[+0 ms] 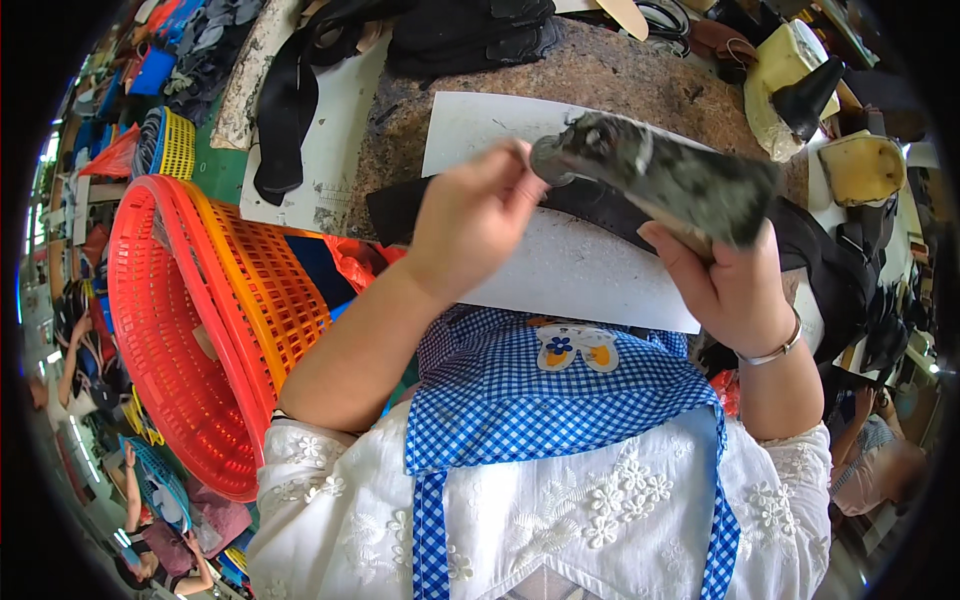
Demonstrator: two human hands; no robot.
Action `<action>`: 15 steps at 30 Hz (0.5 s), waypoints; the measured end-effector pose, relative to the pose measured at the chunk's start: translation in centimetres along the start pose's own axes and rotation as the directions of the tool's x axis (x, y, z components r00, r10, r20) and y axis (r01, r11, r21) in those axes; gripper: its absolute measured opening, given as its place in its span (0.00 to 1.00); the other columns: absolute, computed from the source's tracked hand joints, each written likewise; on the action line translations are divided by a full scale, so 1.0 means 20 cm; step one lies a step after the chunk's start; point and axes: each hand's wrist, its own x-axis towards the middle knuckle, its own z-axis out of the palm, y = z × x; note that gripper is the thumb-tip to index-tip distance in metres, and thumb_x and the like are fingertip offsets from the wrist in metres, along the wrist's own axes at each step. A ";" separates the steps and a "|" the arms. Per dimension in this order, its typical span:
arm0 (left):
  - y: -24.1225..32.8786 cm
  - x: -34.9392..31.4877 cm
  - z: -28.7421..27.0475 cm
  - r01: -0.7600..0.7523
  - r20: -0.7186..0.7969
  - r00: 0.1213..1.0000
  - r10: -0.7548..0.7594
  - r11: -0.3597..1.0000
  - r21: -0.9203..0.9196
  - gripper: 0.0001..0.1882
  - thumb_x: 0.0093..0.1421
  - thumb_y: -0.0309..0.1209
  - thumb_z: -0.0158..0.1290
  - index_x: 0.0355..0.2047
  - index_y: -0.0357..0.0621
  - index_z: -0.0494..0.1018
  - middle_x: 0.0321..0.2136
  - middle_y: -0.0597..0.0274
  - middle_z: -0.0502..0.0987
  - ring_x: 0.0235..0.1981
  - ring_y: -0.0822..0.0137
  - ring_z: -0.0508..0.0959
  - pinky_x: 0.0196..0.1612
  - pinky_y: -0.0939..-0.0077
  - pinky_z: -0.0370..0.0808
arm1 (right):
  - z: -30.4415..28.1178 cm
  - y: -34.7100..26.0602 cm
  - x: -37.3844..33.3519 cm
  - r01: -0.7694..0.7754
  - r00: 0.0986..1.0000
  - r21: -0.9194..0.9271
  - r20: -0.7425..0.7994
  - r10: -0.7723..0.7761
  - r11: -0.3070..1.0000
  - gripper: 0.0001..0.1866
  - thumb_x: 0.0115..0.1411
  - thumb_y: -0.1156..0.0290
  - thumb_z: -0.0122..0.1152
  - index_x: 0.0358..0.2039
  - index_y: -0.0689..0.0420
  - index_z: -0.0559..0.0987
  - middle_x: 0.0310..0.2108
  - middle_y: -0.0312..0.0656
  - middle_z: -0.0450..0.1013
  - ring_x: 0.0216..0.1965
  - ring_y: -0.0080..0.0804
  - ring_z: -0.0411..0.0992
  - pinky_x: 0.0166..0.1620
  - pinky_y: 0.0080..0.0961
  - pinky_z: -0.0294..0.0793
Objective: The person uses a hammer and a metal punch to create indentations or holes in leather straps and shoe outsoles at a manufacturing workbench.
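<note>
My right hand [735,285] grips a dark, mottled grey-green piece [690,180], wide and flat at one end and narrower at the other. Its kind does not show, and motion blurs it. At its narrow end is a small dark round part [550,160], which the thumb and forefinger of my left hand [475,215] pinch. Beneath both hands a long black strap [600,210] lies across a white board [560,265]. The fingers of my right hand are partly hidden behind the mottled piece.
The board rests on a worn brown worktop [640,75]. Black straps and a dark pouch-like item [470,40] lie at the back. Yellowed blocks [865,170] and a black cone-shaped piece [810,100] stand back right. Red and orange baskets [265,270] stand left. Other people work nearby.
</note>
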 end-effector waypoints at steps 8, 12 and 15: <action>-0.12 -0.02 -0.06 0.265 0.183 0.962 -0.204 0.863 -0.430 0.03 0.63 0.23 0.50 0.36 0.38 0.73 0.31 0.61 0.79 0.35 0.75 0.79 0.38 0.84 0.75 | 0.01 0.00 -0.03 -0.309 0.949 0.207 -0.003 0.316 0.928 0.09 0.56 0.75 0.65 0.27 0.62 0.72 0.13 0.41 0.62 0.14 0.25 0.63 0.19 0.20 0.60; -0.07 -0.01 -0.06 0.196 0.147 0.975 -0.165 0.953 -0.232 0.03 0.61 0.22 0.52 0.36 0.38 0.73 0.29 0.63 0.80 0.33 0.76 0.79 0.34 0.84 0.75 | 0.00 -0.02 -0.02 -0.299 0.945 0.327 -0.029 0.326 0.896 0.07 0.57 0.74 0.64 0.31 0.63 0.75 0.17 0.37 0.69 0.17 0.19 0.65 0.22 0.16 0.63; -0.01 -0.02 -0.05 0.056 0.096 0.994 -0.043 0.988 -0.141 0.03 0.60 0.22 0.53 0.35 0.38 0.73 0.27 0.64 0.79 0.30 0.76 0.79 0.31 0.83 0.75 | 0.01 -0.04 0.00 -0.272 0.944 0.404 -0.066 0.324 0.873 0.09 0.57 0.75 0.63 0.37 0.65 0.76 0.21 0.33 0.73 0.20 0.17 0.66 0.26 0.13 0.66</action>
